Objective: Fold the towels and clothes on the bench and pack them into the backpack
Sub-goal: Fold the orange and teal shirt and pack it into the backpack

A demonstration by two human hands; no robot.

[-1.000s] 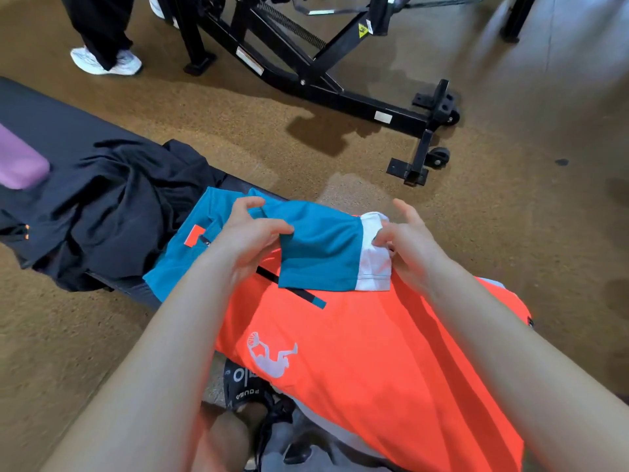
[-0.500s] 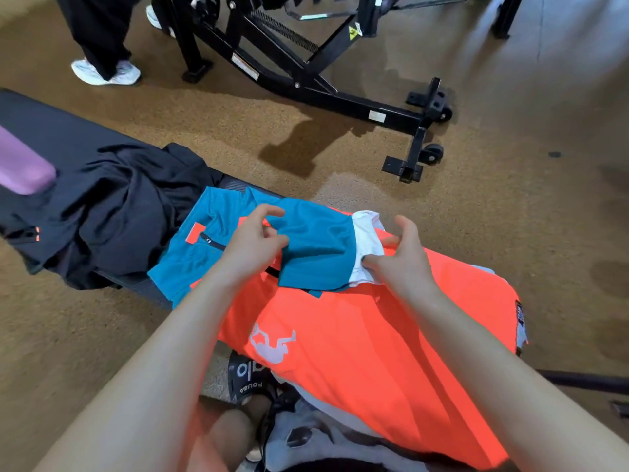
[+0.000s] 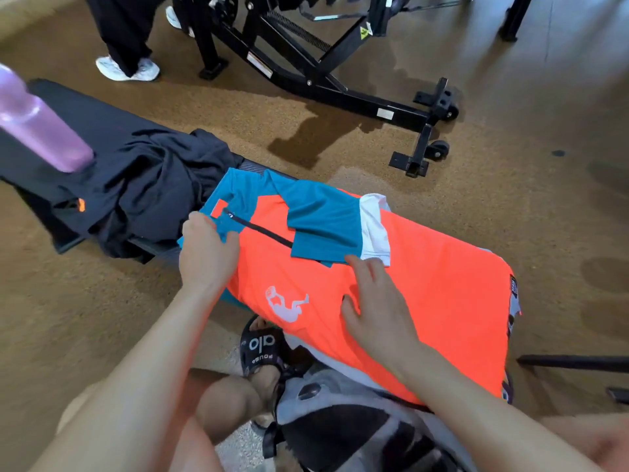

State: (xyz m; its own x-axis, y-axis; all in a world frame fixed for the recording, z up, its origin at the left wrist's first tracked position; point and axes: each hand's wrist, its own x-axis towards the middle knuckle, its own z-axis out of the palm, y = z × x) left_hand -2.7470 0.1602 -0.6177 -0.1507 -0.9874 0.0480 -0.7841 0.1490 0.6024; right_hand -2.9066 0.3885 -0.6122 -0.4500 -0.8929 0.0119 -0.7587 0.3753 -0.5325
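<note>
Shirt point(image 3: 425, 301): left hand point(image 3: 207, 257) grips; right hand point(image 3: 374, 301) flat.

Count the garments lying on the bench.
2: an orange-and-teal shirt spread under both hands, and a dark garment bunched beyond it beside the purple bottle. More may lie hidden beneath.

2 garments point(image 3: 391, 294), 1 bottle point(image 3: 37, 131)

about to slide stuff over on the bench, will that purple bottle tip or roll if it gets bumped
Probably tips easily: the purple bottle stands tall and narrow on the bench. Once down, its round body would likely roll. The dark clothes heaped beside it might stop it on that side.
</note>
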